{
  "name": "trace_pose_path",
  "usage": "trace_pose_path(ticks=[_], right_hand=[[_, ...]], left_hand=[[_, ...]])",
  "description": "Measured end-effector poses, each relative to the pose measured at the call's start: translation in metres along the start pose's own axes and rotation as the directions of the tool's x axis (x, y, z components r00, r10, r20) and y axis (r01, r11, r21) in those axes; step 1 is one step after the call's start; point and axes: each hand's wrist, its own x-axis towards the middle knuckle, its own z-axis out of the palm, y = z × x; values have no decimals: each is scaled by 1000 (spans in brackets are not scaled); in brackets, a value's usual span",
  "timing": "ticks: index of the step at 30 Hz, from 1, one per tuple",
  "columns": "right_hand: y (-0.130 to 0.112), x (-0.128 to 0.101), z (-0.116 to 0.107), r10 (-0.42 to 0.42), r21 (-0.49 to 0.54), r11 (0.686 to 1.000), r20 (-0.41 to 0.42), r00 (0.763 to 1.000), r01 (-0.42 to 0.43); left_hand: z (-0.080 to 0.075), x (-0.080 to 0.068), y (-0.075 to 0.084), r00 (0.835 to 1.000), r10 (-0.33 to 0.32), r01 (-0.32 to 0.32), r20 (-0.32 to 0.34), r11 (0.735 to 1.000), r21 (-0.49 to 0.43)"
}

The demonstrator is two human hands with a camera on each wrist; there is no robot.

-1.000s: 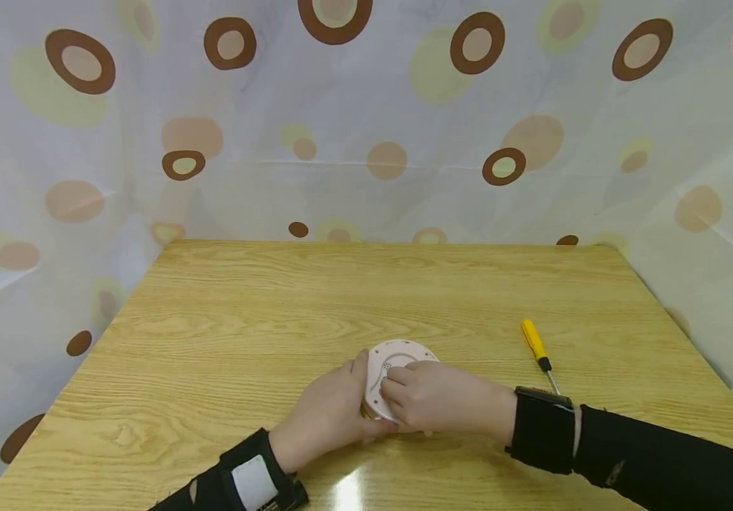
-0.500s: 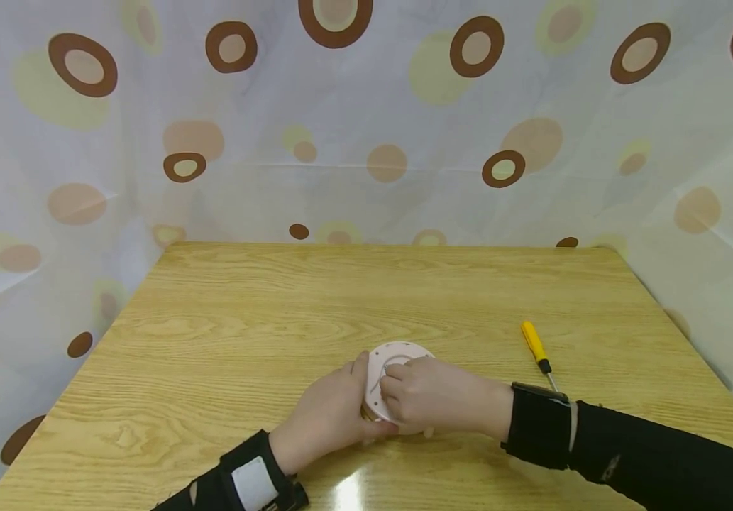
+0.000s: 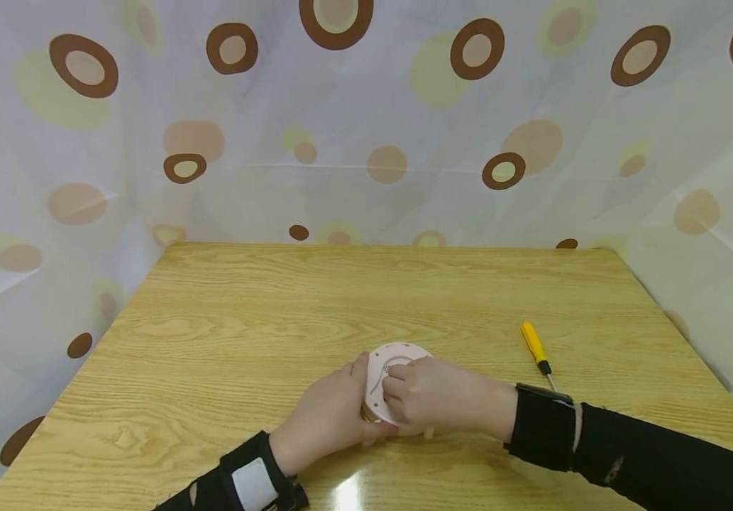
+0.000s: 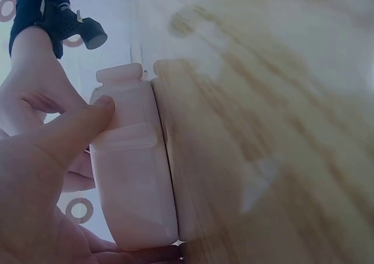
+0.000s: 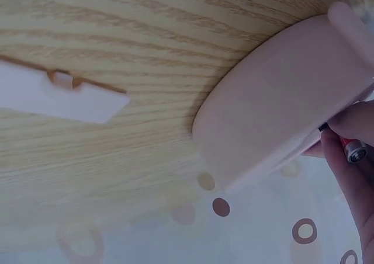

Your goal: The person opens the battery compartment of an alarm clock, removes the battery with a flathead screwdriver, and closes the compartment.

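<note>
A round pale pink device (image 3: 387, 370) stands tilted on its edge near the front of the wooden table (image 3: 277, 305). My left hand (image 3: 331, 415) grips it from the left, thumb on the rim (image 4: 76, 129), and the casing (image 4: 131, 176) fills the left wrist view. My right hand (image 3: 433, 404) has its fingers curled on the device's face. In the right wrist view the fingertips (image 5: 345, 159) pinch a small red cylinder with a metal end (image 5: 354, 152), like a battery, at the edge of the device (image 5: 274, 94).
A yellow-handled screwdriver (image 3: 537, 348) lies on the table to the right of my hands. A flat white plastic piece (image 5: 58, 97) rests on the wood beside the device. A spotted curtain (image 3: 366, 128) encloses the table's back and sides.
My right hand's fingers have shifted slightly on the device's face. The device, my left hand and the screwdriver stay where they were.
</note>
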Motion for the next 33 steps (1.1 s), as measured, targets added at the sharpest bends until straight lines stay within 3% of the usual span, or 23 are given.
trace_pose_path(ticks=[8, 14, 24, 33], right_hand=[[8, -2, -14, -14, -7, 1000, 58, 998, 14], [19, -6, -23, 4, -82, 997, 77, 997, 3], [41, -21, -35, 94, -105, 992, 181, 979, -75], [53, -39, -34, 155, -103, 985, 202, 967, -136]], left_hand=[[-1, -1, 1, 1000, -12, 12, 9, 1000, -6], [-1, 0, 1, 1000, -20, 20, 10, 1000, -16], [1, 1, 1, 999, -33, 33, 20, 999, -13], [2, 2, 0, 1000, -18, 18, 0, 999, -29]])
